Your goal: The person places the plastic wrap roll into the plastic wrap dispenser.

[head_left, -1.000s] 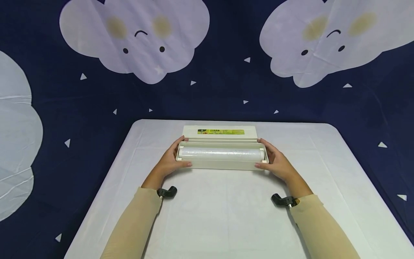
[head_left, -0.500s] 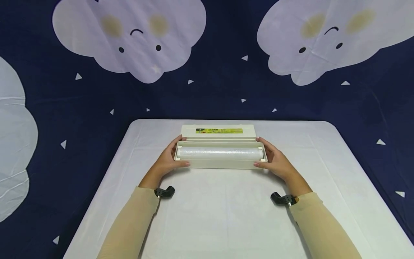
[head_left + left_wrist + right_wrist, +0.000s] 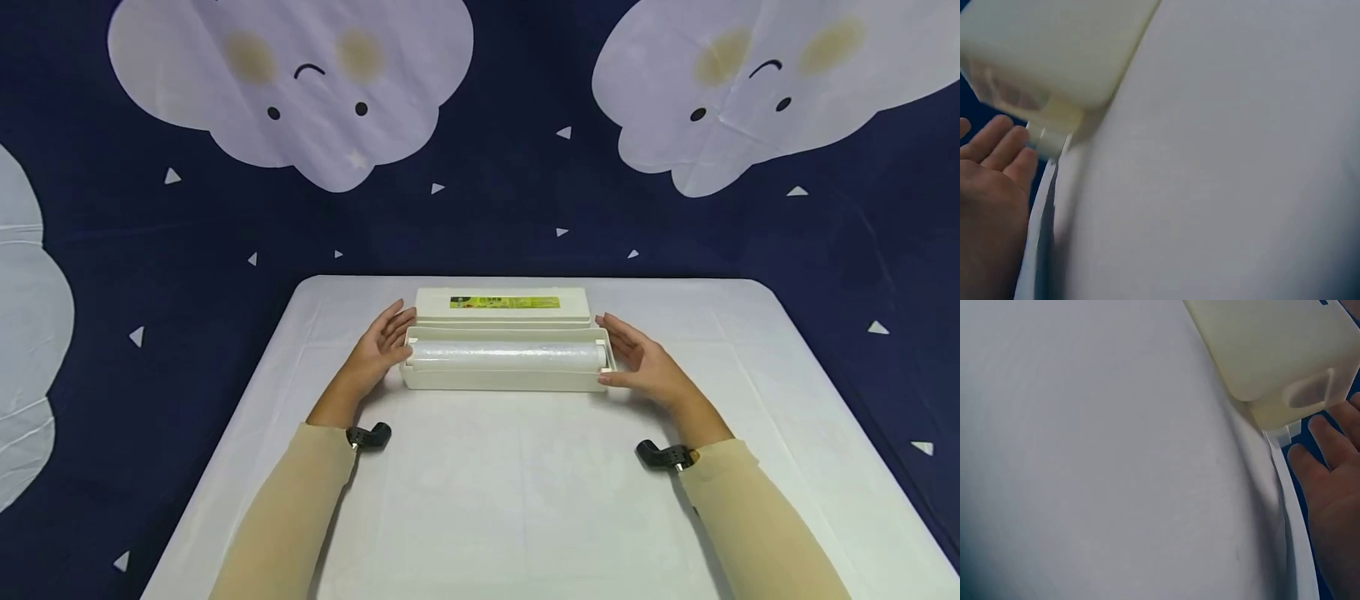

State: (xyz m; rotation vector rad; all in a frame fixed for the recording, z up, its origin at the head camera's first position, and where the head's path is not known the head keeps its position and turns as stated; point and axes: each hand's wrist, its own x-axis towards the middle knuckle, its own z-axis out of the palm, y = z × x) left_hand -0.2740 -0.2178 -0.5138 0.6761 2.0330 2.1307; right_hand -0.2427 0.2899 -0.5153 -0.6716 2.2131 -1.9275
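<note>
A long cream plastic box (image 3: 502,381) lies on the white table, its lid (image 3: 431,308) folded back with a yellow-green label (image 3: 505,302) on it. Inside the box runs a roll of cling film (image 3: 506,356). At the left end, my left hand (image 3: 369,358) is spread with fingers extended, its thumb tip by the box's corner. My right hand (image 3: 651,373) stands around the right end, fingers loosely extended and thumb near the front corner; whether it touches is hard to tell. Both wrist views show the box's end (image 3: 1060,109) apart from the fingers (image 3: 1329,447).
The white table (image 3: 517,492) has rounded far corners and spreads toward me. Behind it hangs a dark blue cloth (image 3: 517,167) with pale clouds and small triangles. Black straps with camera mounts (image 3: 370,435) sit on both wrists below beige sleeves (image 3: 277,508).
Both hands have loosened their grip on the box ends. The left has drawn off to the left with its fingers straightening; the right has shifted slightly right. The box stays on the table.
</note>
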